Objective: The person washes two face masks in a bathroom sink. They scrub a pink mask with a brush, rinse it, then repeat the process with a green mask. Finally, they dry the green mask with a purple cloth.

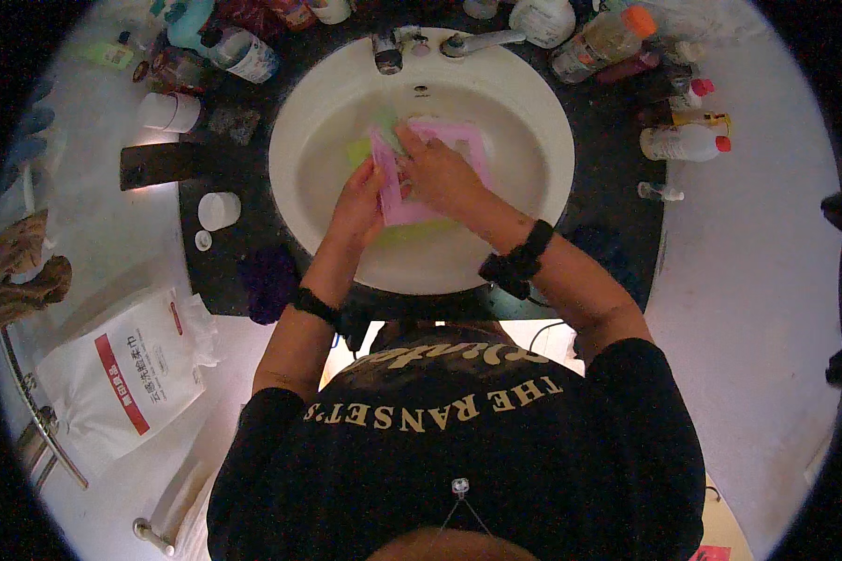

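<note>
Surface [239, 173] at the left is seen carrying one white jar [219, 211] and one small cap [203, 240]. Over the sink [529, 187], one pink frame [421, 213] is gripped at its left edge by the left hand [357, 200]. One green piece [385, 128] is met by the fingertips of the right hand [440, 175], laid across the frame; whether it is gripped cannot be told. Open room is left rightward.

At upper centre, a rectangular frame [479, 161] is showing pink against a cream-white washbasin [538, 173]; a cloth [271, 282] at left is looking dark purple; a T-shirt [533, 458] at bottom is pairing black with cream lettering [444, 411].
</note>
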### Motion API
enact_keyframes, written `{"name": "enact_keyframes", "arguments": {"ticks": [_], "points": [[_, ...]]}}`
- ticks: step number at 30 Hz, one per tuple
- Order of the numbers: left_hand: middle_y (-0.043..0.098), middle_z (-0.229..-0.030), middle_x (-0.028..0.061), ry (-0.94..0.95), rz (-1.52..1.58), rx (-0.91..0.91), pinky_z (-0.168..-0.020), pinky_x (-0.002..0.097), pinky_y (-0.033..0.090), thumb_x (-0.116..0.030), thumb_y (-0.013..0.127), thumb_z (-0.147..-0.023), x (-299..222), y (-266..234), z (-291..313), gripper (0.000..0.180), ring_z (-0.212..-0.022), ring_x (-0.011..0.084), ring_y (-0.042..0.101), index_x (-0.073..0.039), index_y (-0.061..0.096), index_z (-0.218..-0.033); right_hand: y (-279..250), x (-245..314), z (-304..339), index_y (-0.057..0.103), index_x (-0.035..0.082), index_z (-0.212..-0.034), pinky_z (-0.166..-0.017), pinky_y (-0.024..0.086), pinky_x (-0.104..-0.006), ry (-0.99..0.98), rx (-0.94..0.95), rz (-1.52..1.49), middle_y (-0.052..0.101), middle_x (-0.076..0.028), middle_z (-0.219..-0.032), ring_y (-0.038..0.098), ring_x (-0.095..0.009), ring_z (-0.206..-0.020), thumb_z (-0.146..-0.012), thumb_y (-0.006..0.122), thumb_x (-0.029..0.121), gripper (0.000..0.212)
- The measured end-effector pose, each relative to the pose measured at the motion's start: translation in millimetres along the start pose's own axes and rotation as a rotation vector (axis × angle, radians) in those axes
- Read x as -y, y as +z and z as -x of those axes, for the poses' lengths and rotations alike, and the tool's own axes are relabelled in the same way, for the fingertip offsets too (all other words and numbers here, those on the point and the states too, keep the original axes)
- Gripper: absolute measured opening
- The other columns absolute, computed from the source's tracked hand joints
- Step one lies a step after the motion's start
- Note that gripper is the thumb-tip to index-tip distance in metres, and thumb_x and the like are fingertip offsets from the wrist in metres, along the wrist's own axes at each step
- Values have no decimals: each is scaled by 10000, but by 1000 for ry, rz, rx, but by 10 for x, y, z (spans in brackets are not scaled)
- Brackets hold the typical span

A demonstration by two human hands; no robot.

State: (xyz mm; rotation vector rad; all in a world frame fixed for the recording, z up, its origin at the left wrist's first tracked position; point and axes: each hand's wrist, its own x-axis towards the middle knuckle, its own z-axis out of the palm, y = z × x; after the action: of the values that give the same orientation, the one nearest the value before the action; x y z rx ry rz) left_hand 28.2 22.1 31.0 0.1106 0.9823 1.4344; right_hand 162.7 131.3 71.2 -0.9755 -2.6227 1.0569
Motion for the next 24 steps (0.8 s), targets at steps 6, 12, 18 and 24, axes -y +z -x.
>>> {"name": "enact_keyframes", "arguments": {"ticks": [6, 12, 18, 24], "points": [[574, -1236, 102, 42, 119, -93, -944, 396, 486, -270, 421, -1024, -77, -129, -279, 357, -1064, 231, 590, -32, 498, -1277, 43, 195, 272, 310, 195, -1454, -773, 486, -536, 131, 236, -41, 569, -302, -989, 599, -468, -890, -956, 489, 248, 532], [578, -1208, 151, -71, 167, -183, -940, 450, 498, -215, 479, -996, -143, -358, -361, 333, -1086, 305, 588, -10, 497, -1258, 18, -2, 721, 284, 203, -1478, -795, 500, -526, -17, 220, 16, 578, -284, -1060, 606, -458, -920, -952, 500, 248, 570], [563, -1228, 154, 27, 174, -167, -938, 449, 509, -209, 512, -986, -342, -465, -238, 369, -1111, 336, 585, 3, 474, -1286, -305, -632, 843, 299, 142, -1477, -854, 490, -512, 345, 388, 213, 596, -262, -1116, 604, -446, -974, -964, 487, 267, 560], [564, -1233, 120, 87, -39, -100, -936, 435, 512, -232, 489, -996, -223, -140, 32, 384, -1104, 273, 583, 4, 475, -1299, 140, -793, 165, 292, 67, -1473, -900, 462, -460, 330, -96, -156, 603, -278, -1124, 590, -413, -1047, -973, 477, 270, 571]]}}
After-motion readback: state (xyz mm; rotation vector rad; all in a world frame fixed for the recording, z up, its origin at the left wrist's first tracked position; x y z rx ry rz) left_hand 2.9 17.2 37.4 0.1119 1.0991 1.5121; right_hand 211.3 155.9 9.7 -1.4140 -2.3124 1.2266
